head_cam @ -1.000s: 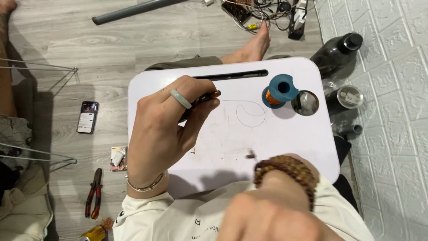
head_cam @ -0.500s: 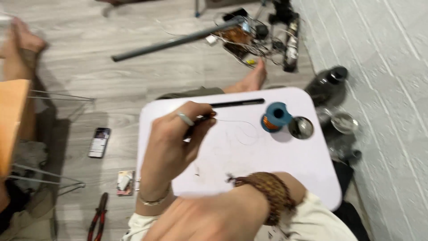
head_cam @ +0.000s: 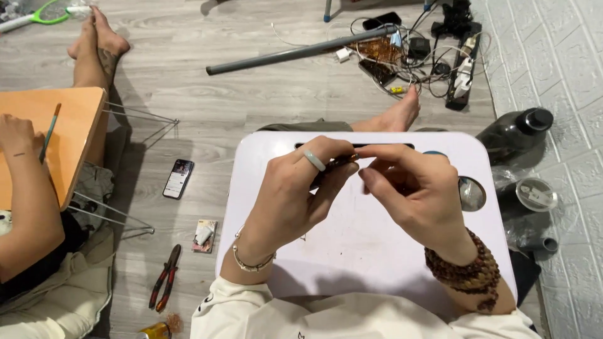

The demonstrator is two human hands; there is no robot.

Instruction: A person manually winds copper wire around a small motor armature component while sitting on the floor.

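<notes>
White lap table; left hand, right hand pinching tiny, indistinct item.

I see the left hand wearing a pale green ring on one finger and a thin silver bracelet at the wrist. The right hand has a dark brown bead bracelet wound in several loops round its wrist. Just below the bracelets, cream sleeves begin, with small dark markings.
</notes>
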